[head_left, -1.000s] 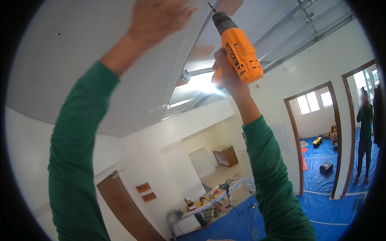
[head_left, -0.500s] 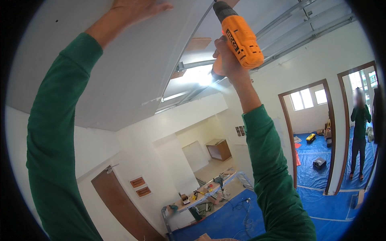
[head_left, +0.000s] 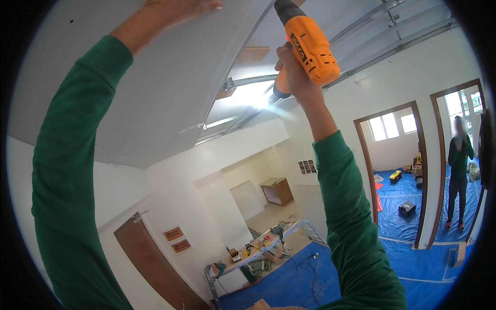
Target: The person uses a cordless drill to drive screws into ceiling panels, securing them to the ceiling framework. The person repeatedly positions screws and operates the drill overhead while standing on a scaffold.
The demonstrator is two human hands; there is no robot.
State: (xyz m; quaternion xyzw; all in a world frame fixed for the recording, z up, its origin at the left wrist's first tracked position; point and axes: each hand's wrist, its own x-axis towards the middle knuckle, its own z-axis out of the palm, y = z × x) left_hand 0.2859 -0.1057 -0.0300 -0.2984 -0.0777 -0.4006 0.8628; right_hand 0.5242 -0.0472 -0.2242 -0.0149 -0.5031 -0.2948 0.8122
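Overhead, my left hand [head_left: 170, 14] rests against the underside of a grey ceiling board [head_left: 155, 93], fingers stretched out and partly cut off by the top of the picture. My right hand [head_left: 298, 75] is wrapped round the grip of an orange cordless drill [head_left: 312, 49]. The drill points up beside the board's right edge, its black chuck [head_left: 287, 10] close to that edge. Whatever the chuck's tip touches is out of the picture.
Metal ceiling framing [head_left: 361, 23] and a bright lamp [head_left: 258, 95] show past the board. Below stands a workbench [head_left: 258, 248] with tools; blue sheeting [head_left: 289, 281] covers the floor. A brown door [head_left: 155, 258] is at lower left. A person [head_left: 458, 170] stands in the right doorway.
My view has shifted slightly, so the room sits a little further left. Both hands keep nearly the same places, the left a bit higher in the picture. The person in the doorway has lowered their hands slightly.
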